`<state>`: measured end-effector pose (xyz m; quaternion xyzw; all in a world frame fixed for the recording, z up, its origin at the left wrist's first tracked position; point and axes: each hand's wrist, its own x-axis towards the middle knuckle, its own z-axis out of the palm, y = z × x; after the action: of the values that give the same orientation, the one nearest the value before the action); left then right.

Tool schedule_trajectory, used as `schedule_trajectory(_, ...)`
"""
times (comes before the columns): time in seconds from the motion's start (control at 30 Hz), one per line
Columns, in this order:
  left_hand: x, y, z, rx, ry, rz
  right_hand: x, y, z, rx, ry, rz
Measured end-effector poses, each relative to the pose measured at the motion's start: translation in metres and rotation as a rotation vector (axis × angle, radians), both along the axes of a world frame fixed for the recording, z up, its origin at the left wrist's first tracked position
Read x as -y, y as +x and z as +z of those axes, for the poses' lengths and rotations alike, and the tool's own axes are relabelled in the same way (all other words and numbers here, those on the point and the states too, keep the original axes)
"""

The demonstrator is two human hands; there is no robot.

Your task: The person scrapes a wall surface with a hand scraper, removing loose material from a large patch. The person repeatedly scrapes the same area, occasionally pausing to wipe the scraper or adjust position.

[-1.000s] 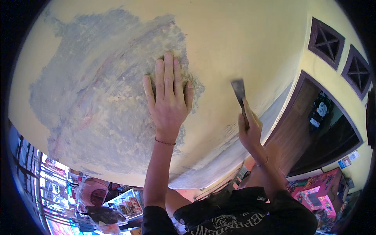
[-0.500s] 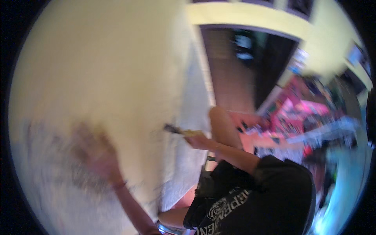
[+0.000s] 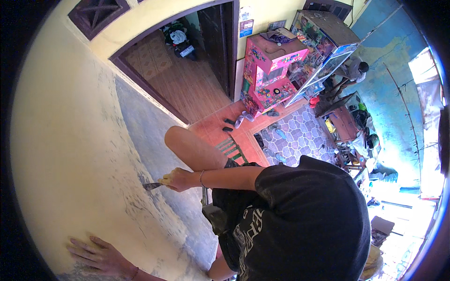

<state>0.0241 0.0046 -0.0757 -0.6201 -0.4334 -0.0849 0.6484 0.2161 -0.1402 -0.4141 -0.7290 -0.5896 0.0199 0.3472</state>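
My right hand is closed round the pale handle of a scraper. The tool's flat grey end meets the wall at the ragged border between cream paint and a worn grey-blue patch. Lower down on the left, my left hand lies against the cream part with its fingers spread, holding nothing. Dark scuffs and streaks run along the border near the scraper. Most of the handle is hidden inside my fingers.
A dark-framed doorway opens ahead, with a motorcycle inside. Right of it stand a pink cabinet and a glass display case. Slippers lie on the red step. Another person bends over at the far right.
The view has swung to the right and sharpened. My left hand, blurred by motion before, now rests flat on the wall. The scraper, still in my right hand, now touches the wall's worn border.
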Motion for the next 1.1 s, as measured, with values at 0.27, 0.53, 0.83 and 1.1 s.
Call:
schedule_trajectory(0.27, -0.005, -0.017, 0.063, 0.309, 0.229, -0.42, -0.007, -0.005, -0.007, 0.002, -0.059, 0.04)
schedule_trajectory(0.53, 0.019, -0.02, 0.025, 0.172, 0.137, -0.213, -0.012, -0.014, -0.014, -0.035, 0.009, 0.073)
schedule_trajectory(0.83, 0.025, -0.031, -0.027, 0.0, -0.008, 0.111, -0.015, -0.029, -0.012, 0.011, 0.0, 0.131)
schedule_trajectory(1.1, 0.021, -0.068, 0.031, 0.302, 0.123, -0.28, -0.017, -0.034, -0.013, -0.039, 0.025, 0.15)
